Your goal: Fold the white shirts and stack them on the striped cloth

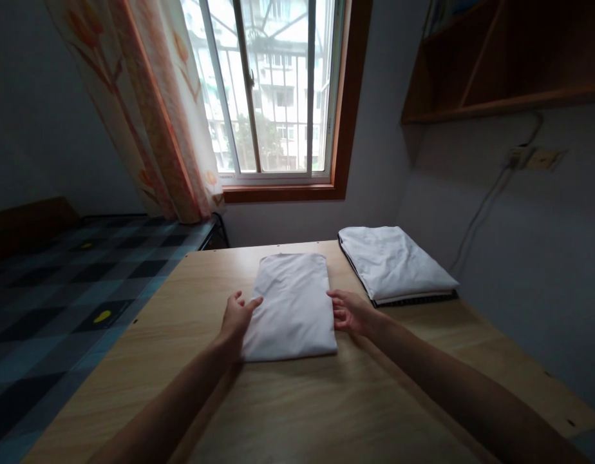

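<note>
A folded white garment (292,303) lies flat in the middle of a light wooden table (297,399). My left hand (236,318) rests at its left edge, fingers lying on the cloth. At the garment's right edge is my right hand (349,311), its fingers curled and touching the cloth. Neither hand lifts the garment off the table.
A stack of folded clothes (393,263), white on top with a dark layer beneath, sits at the table's back right near the wall. A bed with a checked cover (60,290) is on the left. Window, curtain (152,109) and wall shelf (500,64) lie beyond.
</note>
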`<state>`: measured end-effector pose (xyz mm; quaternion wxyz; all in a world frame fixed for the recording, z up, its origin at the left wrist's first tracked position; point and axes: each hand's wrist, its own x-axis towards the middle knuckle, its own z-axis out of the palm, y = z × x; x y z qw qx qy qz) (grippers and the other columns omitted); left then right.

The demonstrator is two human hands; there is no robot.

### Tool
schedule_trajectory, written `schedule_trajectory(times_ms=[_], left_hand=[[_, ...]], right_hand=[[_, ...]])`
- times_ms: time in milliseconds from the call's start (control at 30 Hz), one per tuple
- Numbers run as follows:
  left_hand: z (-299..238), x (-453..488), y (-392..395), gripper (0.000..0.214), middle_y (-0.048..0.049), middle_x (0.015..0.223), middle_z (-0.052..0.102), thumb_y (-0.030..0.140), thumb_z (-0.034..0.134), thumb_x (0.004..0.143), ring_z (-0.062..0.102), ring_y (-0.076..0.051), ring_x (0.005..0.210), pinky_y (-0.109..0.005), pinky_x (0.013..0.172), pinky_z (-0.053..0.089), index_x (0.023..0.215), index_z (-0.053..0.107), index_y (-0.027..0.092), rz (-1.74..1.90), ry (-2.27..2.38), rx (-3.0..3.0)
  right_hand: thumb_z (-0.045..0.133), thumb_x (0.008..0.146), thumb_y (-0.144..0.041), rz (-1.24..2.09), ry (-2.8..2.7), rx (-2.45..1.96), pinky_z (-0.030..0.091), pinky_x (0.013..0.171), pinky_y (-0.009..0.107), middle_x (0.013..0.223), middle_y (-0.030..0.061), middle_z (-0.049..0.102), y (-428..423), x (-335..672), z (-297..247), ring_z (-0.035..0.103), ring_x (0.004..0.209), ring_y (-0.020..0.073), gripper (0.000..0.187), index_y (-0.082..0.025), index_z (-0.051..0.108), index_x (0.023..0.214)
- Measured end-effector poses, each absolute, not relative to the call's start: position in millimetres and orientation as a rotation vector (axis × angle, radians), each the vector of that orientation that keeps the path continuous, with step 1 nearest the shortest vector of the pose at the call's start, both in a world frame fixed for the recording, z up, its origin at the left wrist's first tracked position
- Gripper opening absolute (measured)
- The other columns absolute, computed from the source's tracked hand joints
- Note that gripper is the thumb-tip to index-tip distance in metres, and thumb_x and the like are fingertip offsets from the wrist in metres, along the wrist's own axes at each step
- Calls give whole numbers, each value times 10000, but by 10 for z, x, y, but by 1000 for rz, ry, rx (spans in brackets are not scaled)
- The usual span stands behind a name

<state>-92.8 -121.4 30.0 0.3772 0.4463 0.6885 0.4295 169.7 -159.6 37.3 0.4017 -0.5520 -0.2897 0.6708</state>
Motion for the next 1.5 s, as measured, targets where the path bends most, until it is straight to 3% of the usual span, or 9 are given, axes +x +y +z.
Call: schedule_trajectory(times_ms=[133, 200, 367, 600, 867, 1033, 1133, 1267, 1500], left_hand=[[522, -957, -1344, 497, -122, 995, 699, 335, 725, 673, 689, -248, 827, -314, 672, 560, 1103, 572, 136, 855, 1385, 888], [589, -956, -1465, 569, -93, 971, 706, 299, 770, 603, 688, -248, 765, -320, 612, 558, 1116, 558, 174, 783, 1266, 865], [611, -771, -1671, 819, -107, 1126, 662, 113, 710, 510, 678, -267, 813, -355, 646, 569, 1278, 454, 233, 861, 1044, 946], [868, -18, -1350, 798, -86, 1073, 630, 57, 578, 498, 632, -210, 844, -277, 656, 543, 1272, 438, 192, 1190, 880, 1020], [1488, 1331, -665, 849, -71, 1206, 602, 25, 593, 528, 615, -201, 991, -317, 842, 530, 1335, 409, 211, 1441, 461, 1200], [1049, 1836, -500, 839, -176, 1240, 590, 123, 671, 651, 643, -265, 993, -421, 833, 539, 1419, 336, 155, 991, 785, 1452], [611, 1672, -510, 694, -216, 1308, 538, 162, 699, 695, 609, -302, 1095, -430, 940, 492, 1350, 474, 110, 906, 1009, 1827], [171, 1022, -590, 466, -145, 1341, 517, 189, 599, 802, 643, -223, 983, -401, 901, 525, 1266, 562, 176, 910, 972, 2164], [-50, -390, -884, 355, -118, 1308, 565, 251, 551, 824, 631, -224, 1028, -409, 909, 527, 1163, 628, 180, 1065, 1158, 2103]], right_hand=[[614, 771, -264, 1740, -758, -1323, 540, 673, 309, 885, 54, 658, -1646, 1643, 318, 626, 686, 160, 267, -167, 555, 1013], [646, 693, -228, 1701, -854, -1273, 532, 670, 313, 899, 47, 664, -1664, 1630, 238, 626, 711, 176, 344, -172, 558, 1021], [612, 544, -154, 1620, -1051, -1296, 506, 650, 297, 902, 49, 672, -1552, 1774, 279, 620, 755, 198, 459, -169, 576, 1001], [586, 509, -92, 1177, -1353, -1386, 489, 655, 261, 809, 10, 689, -1022, 2485, 1180, 610, 713, 178, 482, -158, 629, 985], [705, 613, -134, 658, -1353, -1246, 539, 689, 293, 1054, 54, 697, -936, 3781, 2147, 642, 741, 158, 672, -179, 550, 1266], [732, 657, -191, 385, -1139, -1718, 558, 759, 370, 1111, 155, 672, -856, 4575, 1437, 673, 854, 231, 717, -109, 499, 1330], [730, 619, -191, 280, -1099, -1956, 490, 926, 459, 1140, 198, 660, -939, 4757, 748, 631, 1042, 318, 633, -67, 585, 1223], [565, 774, -354, 234, -1138, -1954, 406, 1034, 469, 1210, 189, 637, -1220, 4710, 59, 567, 1173, 320, 482, -103, 625, 1181], [382, 841, -577, -227, -1119, -1739, 333, 1106, 473, 1367, 218, 500, -1667, 4537, -504, 442, 1301, 326, 667, -83, 589, 1238]])
